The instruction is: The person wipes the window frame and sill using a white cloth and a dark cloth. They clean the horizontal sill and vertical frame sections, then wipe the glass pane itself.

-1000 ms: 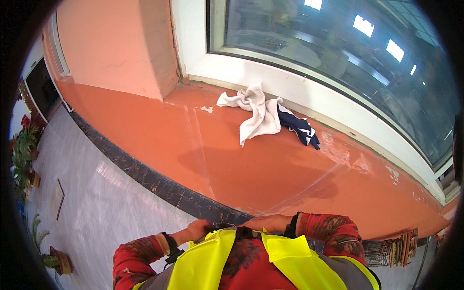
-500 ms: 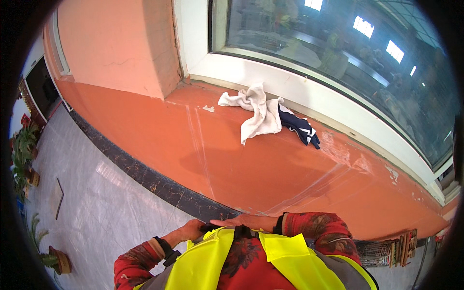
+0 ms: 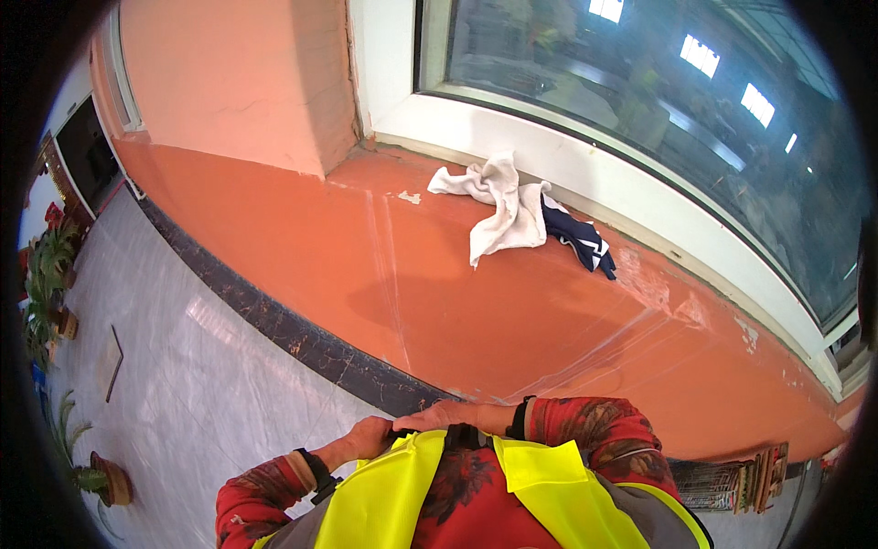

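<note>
From the head view, I am holding both hands at my chest: my left hand (image 3: pixel 369 437) and right hand (image 3: pixel 446 416) are touching the collar of my yellow vest (image 3: pixel 384 494), though I cannot tell whether either is clenching it. A white cloth (image 3: pixel 501 209) and a dark cloth (image 3: pixel 578 240) are lying well apart from me on the orange ledge (image 3: pixel 476 311) below the window (image 3: pixel 640 101).

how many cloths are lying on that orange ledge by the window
2: a white cloth crumpled near the window frame, and a dark blue cloth touching its right side, partly tucked beneath. More could be hidden underneath.
</note>
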Action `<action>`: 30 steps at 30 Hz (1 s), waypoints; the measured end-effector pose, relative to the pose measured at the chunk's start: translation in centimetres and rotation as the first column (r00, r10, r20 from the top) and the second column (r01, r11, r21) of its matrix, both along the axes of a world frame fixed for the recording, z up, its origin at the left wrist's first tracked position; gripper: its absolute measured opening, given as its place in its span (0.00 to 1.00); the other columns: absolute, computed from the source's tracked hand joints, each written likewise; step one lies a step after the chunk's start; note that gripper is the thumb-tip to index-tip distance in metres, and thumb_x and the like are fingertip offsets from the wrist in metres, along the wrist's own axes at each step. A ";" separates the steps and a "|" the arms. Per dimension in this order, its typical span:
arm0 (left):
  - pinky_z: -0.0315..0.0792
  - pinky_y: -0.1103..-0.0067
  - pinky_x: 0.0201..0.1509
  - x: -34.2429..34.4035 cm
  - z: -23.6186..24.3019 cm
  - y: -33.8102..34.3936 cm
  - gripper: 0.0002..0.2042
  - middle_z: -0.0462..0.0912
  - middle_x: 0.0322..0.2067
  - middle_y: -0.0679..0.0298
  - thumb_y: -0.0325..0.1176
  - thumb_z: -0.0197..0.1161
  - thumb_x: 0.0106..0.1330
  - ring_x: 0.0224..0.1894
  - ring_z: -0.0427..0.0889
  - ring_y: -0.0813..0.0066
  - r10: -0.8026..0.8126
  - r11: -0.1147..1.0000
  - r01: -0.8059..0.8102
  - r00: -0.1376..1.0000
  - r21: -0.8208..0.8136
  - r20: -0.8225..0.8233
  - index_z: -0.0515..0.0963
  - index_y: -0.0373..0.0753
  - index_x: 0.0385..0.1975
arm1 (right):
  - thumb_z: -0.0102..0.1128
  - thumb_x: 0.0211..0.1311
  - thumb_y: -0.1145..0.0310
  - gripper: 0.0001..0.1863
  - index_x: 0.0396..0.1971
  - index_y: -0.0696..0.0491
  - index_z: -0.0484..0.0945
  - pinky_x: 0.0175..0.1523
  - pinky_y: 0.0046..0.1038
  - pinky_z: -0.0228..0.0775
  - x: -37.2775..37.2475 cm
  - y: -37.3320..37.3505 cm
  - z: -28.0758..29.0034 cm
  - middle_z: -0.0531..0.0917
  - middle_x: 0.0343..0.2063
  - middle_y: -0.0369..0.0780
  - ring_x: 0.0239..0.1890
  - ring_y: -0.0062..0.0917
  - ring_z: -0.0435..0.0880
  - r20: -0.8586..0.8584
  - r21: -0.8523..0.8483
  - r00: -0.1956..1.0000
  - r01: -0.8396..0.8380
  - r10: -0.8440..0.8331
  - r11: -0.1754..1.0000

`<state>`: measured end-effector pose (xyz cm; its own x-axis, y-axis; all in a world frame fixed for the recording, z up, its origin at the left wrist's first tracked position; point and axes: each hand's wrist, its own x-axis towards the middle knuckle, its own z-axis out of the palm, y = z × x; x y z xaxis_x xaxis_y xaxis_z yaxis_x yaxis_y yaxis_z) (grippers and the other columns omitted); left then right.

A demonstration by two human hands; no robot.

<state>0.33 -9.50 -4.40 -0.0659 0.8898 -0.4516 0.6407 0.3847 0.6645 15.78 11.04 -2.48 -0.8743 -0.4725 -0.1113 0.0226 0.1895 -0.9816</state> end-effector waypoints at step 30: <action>0.73 0.60 0.33 1.6 2.2 0.0 0.12 0.81 0.26 0.47 0.40 0.62 0.65 0.31 0.80 0.41 0.047 0.960 -0.028 0.997 0.280 -0.061 0.78 0.38 0.26 | 0.53 0.73 0.61 0.22 0.64 0.47 0.77 0.62 0.31 0.66 2.6 2.0 2.6 0.81 0.57 0.37 0.54 0.24 0.78 0.012 -0.046 1.000 0.026 -0.026 0.999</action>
